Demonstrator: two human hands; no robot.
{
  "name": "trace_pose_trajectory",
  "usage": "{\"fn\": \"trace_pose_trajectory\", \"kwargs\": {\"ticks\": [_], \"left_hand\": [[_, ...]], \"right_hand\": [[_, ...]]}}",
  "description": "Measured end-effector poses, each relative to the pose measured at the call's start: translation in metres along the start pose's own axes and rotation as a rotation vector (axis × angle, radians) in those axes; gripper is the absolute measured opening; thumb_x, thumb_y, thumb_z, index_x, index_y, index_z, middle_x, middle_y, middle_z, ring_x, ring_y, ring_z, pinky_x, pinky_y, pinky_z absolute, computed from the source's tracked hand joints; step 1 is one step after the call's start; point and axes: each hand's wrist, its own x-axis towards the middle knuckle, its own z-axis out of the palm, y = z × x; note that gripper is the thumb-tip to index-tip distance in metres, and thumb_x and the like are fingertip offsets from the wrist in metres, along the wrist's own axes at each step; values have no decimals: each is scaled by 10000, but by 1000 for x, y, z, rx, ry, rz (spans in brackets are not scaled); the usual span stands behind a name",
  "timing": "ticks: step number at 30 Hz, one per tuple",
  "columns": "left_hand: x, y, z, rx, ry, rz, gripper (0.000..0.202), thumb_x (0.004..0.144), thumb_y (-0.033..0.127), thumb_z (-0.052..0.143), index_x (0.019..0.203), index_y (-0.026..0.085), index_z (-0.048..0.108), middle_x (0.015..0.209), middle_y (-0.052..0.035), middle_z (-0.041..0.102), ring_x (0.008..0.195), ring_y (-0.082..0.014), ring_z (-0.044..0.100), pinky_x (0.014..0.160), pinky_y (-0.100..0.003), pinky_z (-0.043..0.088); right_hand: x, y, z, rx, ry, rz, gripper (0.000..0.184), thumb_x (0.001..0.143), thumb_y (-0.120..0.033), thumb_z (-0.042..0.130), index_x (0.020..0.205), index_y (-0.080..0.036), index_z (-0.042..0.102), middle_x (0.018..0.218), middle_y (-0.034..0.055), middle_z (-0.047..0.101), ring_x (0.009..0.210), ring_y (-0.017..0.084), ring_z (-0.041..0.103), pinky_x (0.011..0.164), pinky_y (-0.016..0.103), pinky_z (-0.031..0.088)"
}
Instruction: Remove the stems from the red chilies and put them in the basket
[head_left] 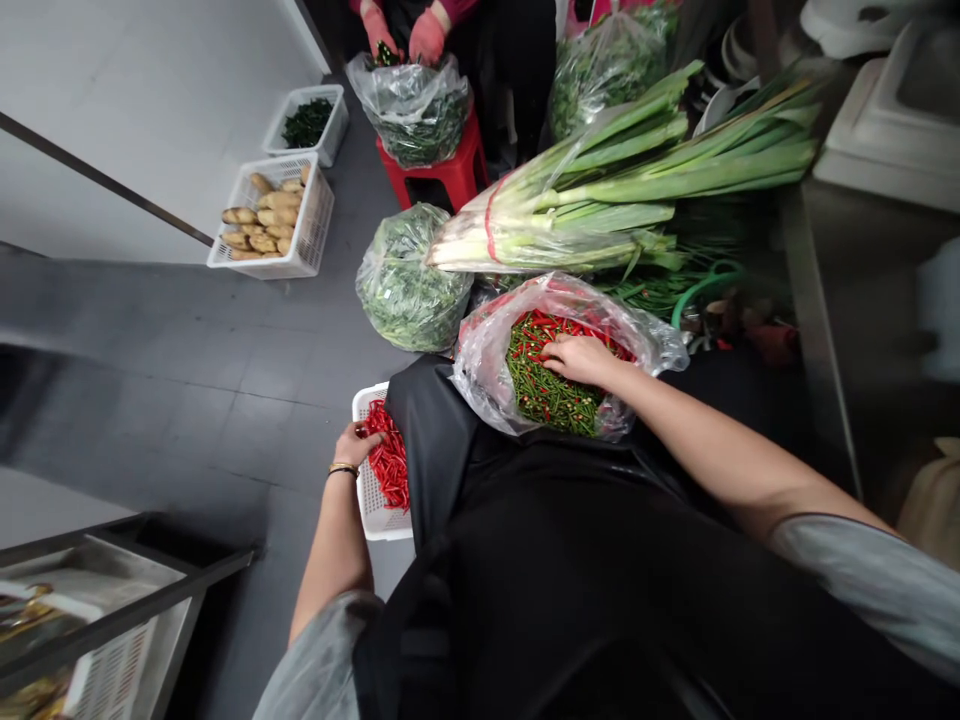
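In the head view, my left hand (357,444) is at the near-left rim of a white plastic basket (371,525) holding red chili peppers without stems (390,465). Its thumb and curled fingers come together over the chilies; what lies between them is too small to make out. My right hand (577,358) reaches into an open clear plastic bag (480,365) of red chilies with green stems (551,385). Those fingers are bent down and closed among the chilies, their tips partly hidden. A black apron (431,430) covers my lap between basket and bag.
Bagged leeks (517,220) lie beyond the chili bag, beside a bag of leafy greens (412,285). A co-worker's gloved hands (409,38) are at another bag on a red stool (469,160). A basket of pale roots (311,235) stands by the wall; a metal counter (862,290) is right.
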Motion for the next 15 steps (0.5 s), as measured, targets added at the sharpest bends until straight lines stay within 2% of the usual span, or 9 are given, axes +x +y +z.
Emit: {"fn": "trace_pose_trajectory", "kwargs": {"ticks": [3, 5, 6, 7, 9, 11, 12, 13, 15], "left_hand": [[-7, 4, -6, -111, 108, -36, 431, 521, 264, 791, 895, 131, 623, 820, -74, 702, 881, -244, 661, 776, -339, 518], [-27, 33, -13, -369, 202, 96, 391, 625, 342, 740, 941, 132, 644, 845, -67, 709, 854, -208, 662, 766, -316, 527], [-42, 54, -14, -533, 178, 190, 377, 671, 385, 709, 945, 131, 659, 821, -61, 708, 785, -186, 662, 727, -303, 533], [-60, 78, -11, -669, 65, 296, 382, 702, 428, 691, 942, 131, 678, 807, -64, 711, 733, -174, 661, 695, -298, 539], [-99, 131, 7, -774, -340, 427, 408, 732, 477, 690, 936, 124, 703, 823, -96, 721, 697, -170, 667, 649, -290, 544], [-133, 177, 42, -777, -767, 417, 472, 713, 541, 708, 912, 112, 704, 806, -115, 720, 670, -172, 672, 594, -278, 540], [-146, 194, 63, -785, -916, 380, 497, 678, 567, 730, 886, 117, 694, 778, -100, 714, 650, -160, 666, 579, -267, 538], [-154, 206, 84, -802, -998, 352, 505, 645, 581, 749, 843, 122, 678, 720, -66, 694, 606, -135, 645, 562, -252, 531], [-161, 216, 119, -828, -1025, 321, 517, 588, 598, 774, 725, 121, 631, 552, 11, 594, 463, -75, 545, 482, -210, 482]], "right_hand": [[-1, 1, -19, 66, 21, 7, 51, 814, -205, 647, 770, -183, 659, 765, 41, 663, 684, 141, 548, 691, 269, 395], [-14, 1, -39, 106, 58, 49, 111, 860, -260, 591, 847, -177, 664, 749, 40, 667, 658, 139, 557, 672, 271, 405], [-23, -2, -48, 128, 94, 68, 143, 872, -286, 577, 894, -176, 665, 742, 41, 668, 636, 141, 558, 650, 274, 413], [-33, -7, -53, 148, 145, 73, 166, 878, -307, 572, 932, -179, 664, 753, 47, 674, 632, 148, 566, 642, 282, 427], [-53, -22, -52, 176, 263, 15, 176, 882, -325, 574, 966, -203, 667, 830, 66, 696, 697, 178, 605, 681, 315, 470], [-71, -41, -39, 177, 330, -120, 165, 898, -316, 551, 964, -232, 677, 904, 77, 705, 806, 209, 636, 755, 355, 501], [-78, -48, -30, 167, 328, -181, 173, 906, -304, 535, 970, -241, 682, 907, 79, 703, 825, 211, 640, 767, 364, 510], [-85, -54, -22, 157, 313, -232, 185, 912, -290, 520, 976, -246, 688, 906, 81, 701, 834, 211, 641, 774, 369, 516], [-94, -58, -10, 154, 258, -291, 208, 922, -267, 498, 984, -247, 695, 934, 88, 700, 856, 207, 638, 797, 377, 518]]}}
